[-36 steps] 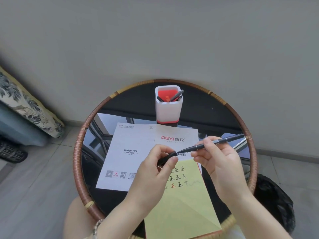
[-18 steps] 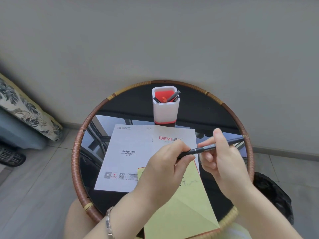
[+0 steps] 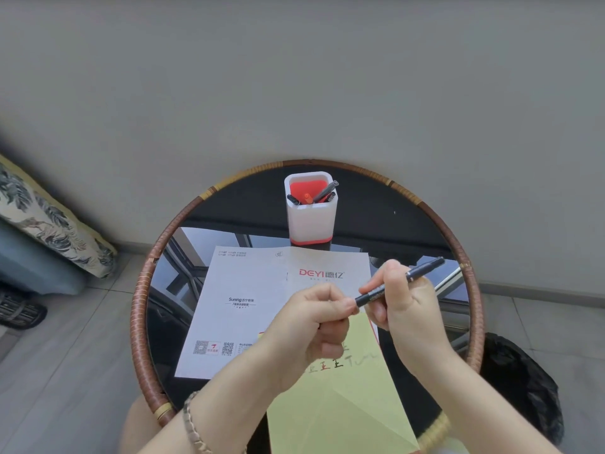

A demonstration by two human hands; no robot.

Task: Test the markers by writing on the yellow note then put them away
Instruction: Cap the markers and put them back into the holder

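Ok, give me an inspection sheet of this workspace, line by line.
Surface: round glass table, rattan rim.
Job's things: black marker held in both hands over the yellow note, which bears test marks; white holder with more markers behind.
Clutter: white leaflet under the note.
Grips: left hand closed on the marker's near end; right hand on its barrel.
Cables: nothing seen.
Surroundings: grey wall, tiled floor, patterned cushion left, black bag right.

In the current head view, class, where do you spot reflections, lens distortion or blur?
Head view: the glass tabletop mirrors window frames; the wide-angle lens bows the wall-floor line; the patterned cushion at the left edge is smeared; the black marker stays fairly sharp.
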